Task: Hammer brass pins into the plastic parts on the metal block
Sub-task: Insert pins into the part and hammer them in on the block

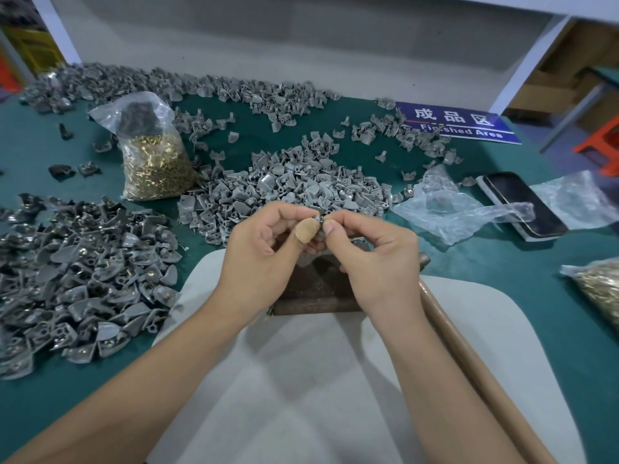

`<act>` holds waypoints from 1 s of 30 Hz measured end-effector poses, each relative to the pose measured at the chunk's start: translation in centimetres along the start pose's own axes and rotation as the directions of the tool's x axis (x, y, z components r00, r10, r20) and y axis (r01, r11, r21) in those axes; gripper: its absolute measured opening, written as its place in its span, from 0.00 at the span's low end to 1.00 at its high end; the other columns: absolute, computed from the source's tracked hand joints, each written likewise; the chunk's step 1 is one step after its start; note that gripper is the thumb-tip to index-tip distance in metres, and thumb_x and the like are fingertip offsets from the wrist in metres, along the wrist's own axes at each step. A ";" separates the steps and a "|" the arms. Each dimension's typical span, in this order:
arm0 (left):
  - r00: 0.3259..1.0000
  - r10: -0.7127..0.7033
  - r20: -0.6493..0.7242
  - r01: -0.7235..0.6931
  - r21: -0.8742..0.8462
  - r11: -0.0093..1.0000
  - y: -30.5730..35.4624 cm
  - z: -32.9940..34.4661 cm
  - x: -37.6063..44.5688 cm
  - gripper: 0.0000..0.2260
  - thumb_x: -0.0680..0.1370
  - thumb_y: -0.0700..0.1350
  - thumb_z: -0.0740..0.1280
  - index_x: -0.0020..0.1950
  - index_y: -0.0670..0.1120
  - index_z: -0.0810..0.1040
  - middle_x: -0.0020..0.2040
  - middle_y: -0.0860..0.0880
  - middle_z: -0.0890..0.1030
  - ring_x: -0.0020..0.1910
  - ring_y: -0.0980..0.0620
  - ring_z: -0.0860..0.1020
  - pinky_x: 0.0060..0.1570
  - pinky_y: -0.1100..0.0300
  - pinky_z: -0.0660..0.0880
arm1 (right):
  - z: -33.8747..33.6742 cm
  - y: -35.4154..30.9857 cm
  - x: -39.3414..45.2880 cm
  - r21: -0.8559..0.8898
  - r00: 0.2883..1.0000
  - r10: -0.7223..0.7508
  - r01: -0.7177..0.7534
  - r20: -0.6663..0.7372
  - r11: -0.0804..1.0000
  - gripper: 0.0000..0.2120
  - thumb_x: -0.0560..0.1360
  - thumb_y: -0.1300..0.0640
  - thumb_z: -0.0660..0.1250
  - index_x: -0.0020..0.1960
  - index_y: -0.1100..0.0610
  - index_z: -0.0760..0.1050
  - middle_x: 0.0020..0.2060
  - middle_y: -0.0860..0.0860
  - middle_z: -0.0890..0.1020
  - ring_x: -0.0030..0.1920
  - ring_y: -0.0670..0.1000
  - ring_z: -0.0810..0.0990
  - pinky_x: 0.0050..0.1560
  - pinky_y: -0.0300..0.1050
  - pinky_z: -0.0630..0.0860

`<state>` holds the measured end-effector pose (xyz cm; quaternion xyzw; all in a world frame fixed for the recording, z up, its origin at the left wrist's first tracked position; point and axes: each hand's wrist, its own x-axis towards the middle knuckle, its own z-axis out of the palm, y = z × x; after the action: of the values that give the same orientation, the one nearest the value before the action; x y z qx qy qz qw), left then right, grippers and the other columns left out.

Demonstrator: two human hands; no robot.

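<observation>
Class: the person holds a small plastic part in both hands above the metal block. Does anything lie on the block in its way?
Nothing visible does. The plastic part is over the metal block, though both hands hide much of the block's top.

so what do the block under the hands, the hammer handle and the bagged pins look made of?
Block: looks like steel or iron, dark with a brown, rust-like matte face.
Hammer handle: probably wood, light tan, smooth and round.
Pins: brass-looking, shiny yellow glints through the clear bag.

Metal block [318,289] at centre on pad [469,329]. Hammer handle [469,356] at 4 o'clock. Pile of pinned parts [80,279] at 9. Bag of brass pins [150,155] at 11. Loose parts heap [288,182] at 12. Phone [522,202] at 2.
</observation>
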<state>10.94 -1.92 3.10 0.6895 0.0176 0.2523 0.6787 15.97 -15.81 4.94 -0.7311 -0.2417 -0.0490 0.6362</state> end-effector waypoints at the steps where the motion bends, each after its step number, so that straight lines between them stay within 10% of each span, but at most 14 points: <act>1: 1.000 0.000 -0.008 0.000 -0.011 1.000 0.1 0.1 0.0 0.03 0.79 0.42 0.70 0.52 0.46 0.81 0.42 0.52 0.86 0.39 0.56 0.84 0.41 0.66 0.78 | 0.1 0.0 0.0 0.000 1.000 -0.008 0.008 -0.014 1.000 0.08 0.77 0.63 0.72 0.43 0.52 0.85 0.32 0.41 0.82 0.35 0.40 0.79 0.39 0.33 0.75; 17: 1.000 -0.029 -0.009 0.029 0.019 0.999 0.6 0.3 0.1 0.04 0.79 0.42 0.71 0.53 0.47 0.81 0.43 0.51 0.86 0.37 0.57 0.83 0.38 0.66 0.79 | 0.3 0.1 -0.2 -0.046 0.995 -0.050 0.046 -0.083 0.998 0.11 0.77 0.61 0.72 0.44 0.44 0.84 0.36 0.42 0.84 0.39 0.43 0.82 0.44 0.36 0.77; 23: 0.982 -0.073 0.174 0.013 0.323 0.946 0.2 -0.9 0.7 0.03 0.80 0.46 0.71 0.52 0.52 0.81 0.46 0.57 0.85 0.49 0.61 0.82 0.51 0.67 0.76 | -3.1 0.7 -1.7 -0.255 0.982 -0.010 -0.039 -0.187 0.966 0.08 0.80 0.51 0.69 0.57 0.45 0.84 0.49 0.41 0.86 0.52 0.45 0.84 0.48 0.43 0.82; 30: 0.919 0.005 0.393 -0.275 0.634 0.723 0.6 -1.8 1.1 0.04 0.77 0.55 0.70 0.48 0.56 0.82 0.43 0.62 0.77 0.50 0.60 0.69 0.50 0.63 0.68 | -9.6 2.1 -6.4 -0.862 0.927 0.329 -0.310 -0.180 0.402 0.22 0.79 0.43 0.67 0.69 0.50 0.75 0.57 0.53 0.76 0.61 0.59 0.71 0.54 0.53 0.70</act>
<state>11.06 0.09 3.93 0.9224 -0.0712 0.1475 0.3499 13.49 -26.99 2.39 -0.9846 -0.0438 -0.0366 0.1650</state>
